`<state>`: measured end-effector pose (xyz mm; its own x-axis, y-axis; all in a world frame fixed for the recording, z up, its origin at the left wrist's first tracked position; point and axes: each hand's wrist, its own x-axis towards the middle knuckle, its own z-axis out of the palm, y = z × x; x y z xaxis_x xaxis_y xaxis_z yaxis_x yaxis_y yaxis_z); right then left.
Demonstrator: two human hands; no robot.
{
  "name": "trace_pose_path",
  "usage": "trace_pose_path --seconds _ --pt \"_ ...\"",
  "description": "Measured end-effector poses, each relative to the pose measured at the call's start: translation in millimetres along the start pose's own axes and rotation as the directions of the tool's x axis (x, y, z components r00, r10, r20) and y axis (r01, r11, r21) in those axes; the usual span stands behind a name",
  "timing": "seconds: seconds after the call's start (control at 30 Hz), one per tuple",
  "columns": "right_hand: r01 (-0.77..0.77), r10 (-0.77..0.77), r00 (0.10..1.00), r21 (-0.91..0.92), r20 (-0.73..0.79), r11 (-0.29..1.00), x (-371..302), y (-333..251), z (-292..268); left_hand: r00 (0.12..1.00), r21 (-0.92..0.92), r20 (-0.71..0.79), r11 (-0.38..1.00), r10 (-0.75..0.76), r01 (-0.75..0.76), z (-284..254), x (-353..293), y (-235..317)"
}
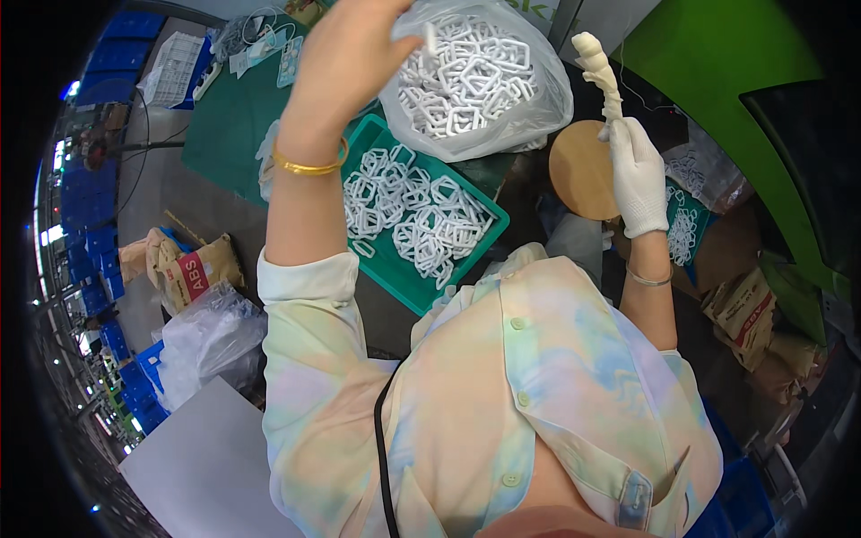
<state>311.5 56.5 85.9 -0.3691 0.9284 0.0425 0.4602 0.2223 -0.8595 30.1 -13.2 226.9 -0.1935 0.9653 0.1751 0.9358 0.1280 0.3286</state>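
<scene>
My left hand [366, 56] is bare, with a gold bracelet at the wrist. It reaches over the left side of a clear plastic bag [549, 108] full of white angular rings [471, 76]. The thumb is spread from the fingers, and the fingertips leave the picture at the top. I see nothing held in it. In a white knit glove, my right hand [639, 179] grips the lower end of a cream, lumpy, twisted piece [599, 72] and holds it upright. Below the bag, a green tray [408, 291] contains more white rings [439, 235].
A round wooden stool top [578, 170] is between the tray and my right hand. A green machine [726, 67] rises at the right, beside another bin of rings [683, 235]. Paper sacks [202, 269] and crumpled plastic [206, 345] lie left, above a grey surface [202, 462].
</scene>
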Motion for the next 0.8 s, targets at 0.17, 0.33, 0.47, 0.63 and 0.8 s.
trace_pose_path --seconds 0.17,0.33,0.47,0.63,0.8 --pt "0.077 -0.077 0.997 -0.003 0.0 0.997 0.3 1.9 6.0 0.951 -0.064 -0.033 0.949 0.308 -0.309 114.7 3.0 -56.4" --pt "-0.007 0.009 0.999 -0.049 0.044 0.999 -0.2 -6.7 1.0 0.931 0.065 -0.004 0.929 0.366 -0.365 174.0 -8.8 -55.2" --pt "-0.02 0.021 1.0 -0.024 0.024 1.0 0.3 0.6 -5.1 0.996 0.256 0.0 0.963 0.092 -0.089 160.6 -2.0 -76.9" --pt "-0.008 0.007 0.999 0.01 0.043 1.0 0.3 -3.5 -0.5 0.997 0.349 -0.046 0.934 -0.059 0.071 179.0 25.4 -70.1" --pt "0.053 -0.054 0.998 0.026 0.026 0.998 -4.8 -9.6 2.8 0.981 -0.01 -0.13 0.989 0.142 -0.145 226.5 15.0 -30.3"
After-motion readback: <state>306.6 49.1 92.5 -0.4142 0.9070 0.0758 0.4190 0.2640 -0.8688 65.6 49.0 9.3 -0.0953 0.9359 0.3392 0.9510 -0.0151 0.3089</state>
